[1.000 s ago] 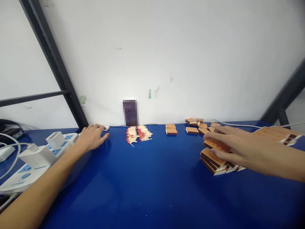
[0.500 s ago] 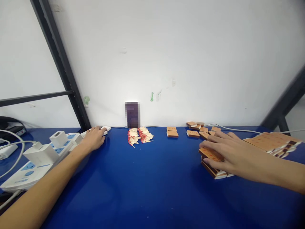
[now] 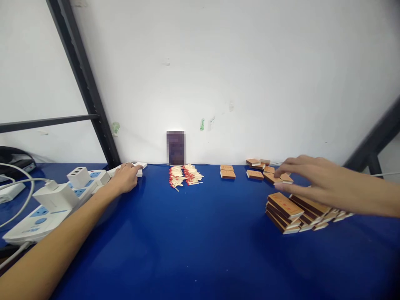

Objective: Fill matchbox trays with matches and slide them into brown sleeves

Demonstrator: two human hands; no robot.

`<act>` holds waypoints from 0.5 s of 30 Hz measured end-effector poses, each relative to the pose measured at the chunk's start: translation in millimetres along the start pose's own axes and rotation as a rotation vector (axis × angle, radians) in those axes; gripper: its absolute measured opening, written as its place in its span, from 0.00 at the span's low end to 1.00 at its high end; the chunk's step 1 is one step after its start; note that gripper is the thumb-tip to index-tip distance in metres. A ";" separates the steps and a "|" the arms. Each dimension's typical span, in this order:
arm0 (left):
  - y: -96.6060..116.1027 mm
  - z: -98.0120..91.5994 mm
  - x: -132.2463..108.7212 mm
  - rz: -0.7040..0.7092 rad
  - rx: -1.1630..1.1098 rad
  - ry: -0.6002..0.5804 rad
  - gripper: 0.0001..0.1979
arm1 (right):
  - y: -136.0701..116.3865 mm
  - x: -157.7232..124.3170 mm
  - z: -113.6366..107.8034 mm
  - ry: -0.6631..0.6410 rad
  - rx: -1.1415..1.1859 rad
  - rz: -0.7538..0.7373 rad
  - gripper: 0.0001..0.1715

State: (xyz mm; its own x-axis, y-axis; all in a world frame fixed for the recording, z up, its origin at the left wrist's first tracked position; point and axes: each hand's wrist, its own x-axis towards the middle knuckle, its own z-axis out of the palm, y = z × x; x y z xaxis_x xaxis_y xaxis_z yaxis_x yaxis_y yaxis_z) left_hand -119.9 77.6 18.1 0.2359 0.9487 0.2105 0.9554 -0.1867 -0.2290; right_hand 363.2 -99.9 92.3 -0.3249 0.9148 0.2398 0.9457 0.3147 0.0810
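Observation:
My right hand (image 3: 308, 177) hovers with thumb and fingers apart, just above and behind stacked brown matchboxes (image 3: 284, 205). Its fingertips are close to a loose matchbox (image 3: 271, 178) in the scattered group at the back right; I cannot tell whether they touch it. More stacked boxes lie partly hidden under the hand and forearm. On the far left, my left hand (image 3: 126, 178) rests palm down with fingers stretched over a white block (image 3: 142, 165) by the wall. Two heaps of red-headed matches (image 3: 193, 174) lie between the hands.
A white power strip (image 3: 23, 235) with plugged-in chargers (image 3: 56, 196) and cables runs along the left. Two matchboxes (image 3: 228, 174) sit right of the matches. A dark pixelated upright object (image 3: 176, 148) leans at the wall. Dark metal posts (image 3: 90, 91) flank the blue table (image 3: 175, 246).
My right hand has lifted off the stacked matchboxes and moved back toward the loose ones, its fingers now spread. The left hand stays in place; the view has shifted slightly.

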 end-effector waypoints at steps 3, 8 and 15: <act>0.6 -2.7 0.0 0.012 0.010 -0.017 0.29 | 24.0 27.5 -16.9 -0.069 0.059 0.152 0.28; 1.7 -16.1 -4.0 0.025 0.006 0.010 0.29 | 76.7 77.8 -4.5 -0.302 0.173 0.425 0.29; -3.4 -24.8 -4.5 0.056 -0.120 0.156 0.27 | 110.6 90.0 46.7 -0.349 0.252 0.605 0.50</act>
State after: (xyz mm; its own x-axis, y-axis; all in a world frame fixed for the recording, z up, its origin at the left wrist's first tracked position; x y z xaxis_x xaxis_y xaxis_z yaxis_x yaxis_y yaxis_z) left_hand -119.8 67.7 41.6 0.3047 0.8869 0.3472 0.9522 -0.2757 -0.1313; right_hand 438.5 29.1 77.7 0.2320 0.9607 -0.1526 0.9441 -0.2602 -0.2024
